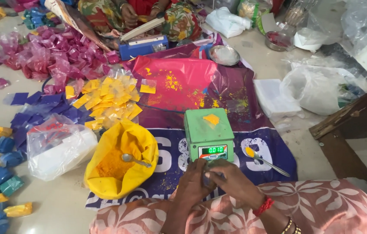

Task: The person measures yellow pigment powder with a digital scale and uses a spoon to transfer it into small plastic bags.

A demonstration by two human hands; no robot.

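Small clear packet, mostly hidden, pinched between both hands just before the green scale

head camera, looking steeply down, close over floor, facing forward

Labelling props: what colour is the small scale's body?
Green, with yellow powder on its pan; the scale shows clearly in the head view.
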